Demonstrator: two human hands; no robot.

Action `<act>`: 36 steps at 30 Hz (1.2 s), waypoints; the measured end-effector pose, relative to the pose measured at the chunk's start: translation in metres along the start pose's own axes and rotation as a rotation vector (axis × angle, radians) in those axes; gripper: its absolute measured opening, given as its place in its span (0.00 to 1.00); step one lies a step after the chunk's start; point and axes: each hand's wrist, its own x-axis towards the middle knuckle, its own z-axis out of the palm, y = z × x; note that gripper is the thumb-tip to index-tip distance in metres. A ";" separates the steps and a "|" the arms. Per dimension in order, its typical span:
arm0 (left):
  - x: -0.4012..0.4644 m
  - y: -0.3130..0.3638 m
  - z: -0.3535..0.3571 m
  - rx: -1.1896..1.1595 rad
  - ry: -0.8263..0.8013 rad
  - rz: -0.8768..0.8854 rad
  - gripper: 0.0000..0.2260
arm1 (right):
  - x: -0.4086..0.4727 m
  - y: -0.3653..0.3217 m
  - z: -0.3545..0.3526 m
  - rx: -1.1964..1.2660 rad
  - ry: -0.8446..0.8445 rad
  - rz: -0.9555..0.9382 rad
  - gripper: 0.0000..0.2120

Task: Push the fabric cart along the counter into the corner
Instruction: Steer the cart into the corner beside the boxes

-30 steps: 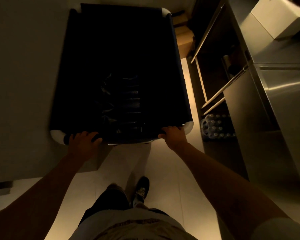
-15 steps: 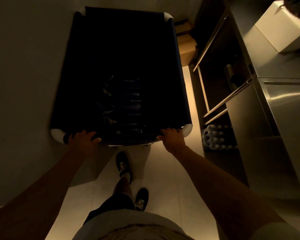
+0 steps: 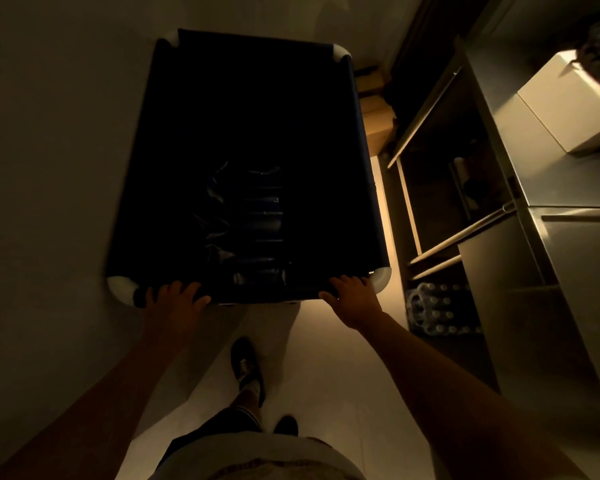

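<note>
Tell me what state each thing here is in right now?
Fabric cart: upright, open-topped, dark bundles inside.
Left hand: gripping the cart's near rim.
Right hand: gripping the near rim by the corner.
White box: closed, on the steel counter.
Bottle pack: wrapped, on the floor under the counter.

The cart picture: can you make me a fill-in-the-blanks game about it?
1. Both hands, the left hand and the right hand, hold the near rim of the dark fabric ____.
2. The white box sits on top of the steel ____.
3. The pack of bottles stands on the floor to the cart's ____ side.

Missing words: cart; counter; right
</note>
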 end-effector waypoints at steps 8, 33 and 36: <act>0.047 0.004 -0.016 -0.003 0.060 0.055 0.31 | 0.047 0.000 -0.027 0.002 0.000 0.005 0.24; 0.214 0.029 -0.079 -0.016 0.086 0.039 0.25 | 0.207 0.019 -0.091 0.012 0.117 -0.013 0.27; 0.232 0.035 -0.088 -0.004 0.082 0.028 0.26 | 0.227 0.025 -0.095 0.002 0.136 -0.031 0.27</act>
